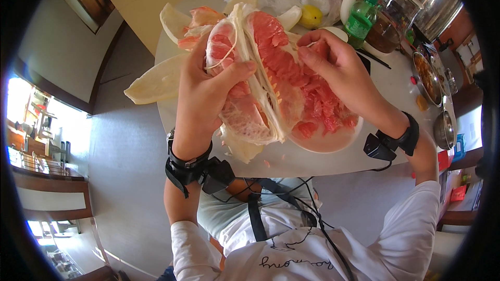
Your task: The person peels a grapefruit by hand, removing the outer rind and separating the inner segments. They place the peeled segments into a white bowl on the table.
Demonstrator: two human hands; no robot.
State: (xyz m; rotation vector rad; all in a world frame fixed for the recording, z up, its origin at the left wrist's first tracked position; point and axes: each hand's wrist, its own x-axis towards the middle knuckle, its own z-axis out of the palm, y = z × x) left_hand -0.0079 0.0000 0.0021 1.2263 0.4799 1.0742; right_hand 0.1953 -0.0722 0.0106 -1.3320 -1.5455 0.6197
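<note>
Scanning left to right, clock hours taken from the pomelo [252,75], I start at nine o'clock with the grey floor [125,161], then a strip of peel [153,80] jutting past the rim of the table [169,106]; outward room on that side is floor only. Nearer, also at nine, the left hand [205,88] is closed around the pomelo's side, thumb across the cut face, fingers wrapped behind. The pomelo lies split over the table, its core slanting from twelve towards five; I can't tell whether its underside touches down. At six, the near edge runs close below it, with the lap beyond.

At one to two sits a lemon [311,16]. At four, a plate [333,147] of loose pulp [330,106] leaves a narrow strip of tabletop before the edge. Just short of three, the right hand [333,60] has thumb and forefinger nearly together at the pomelo's right side; what they hold, I can't tell. A green bottle [360,21] crowds it at two; I see more room between chopsticks [376,59] and a pan [428,75], at three.
</note>
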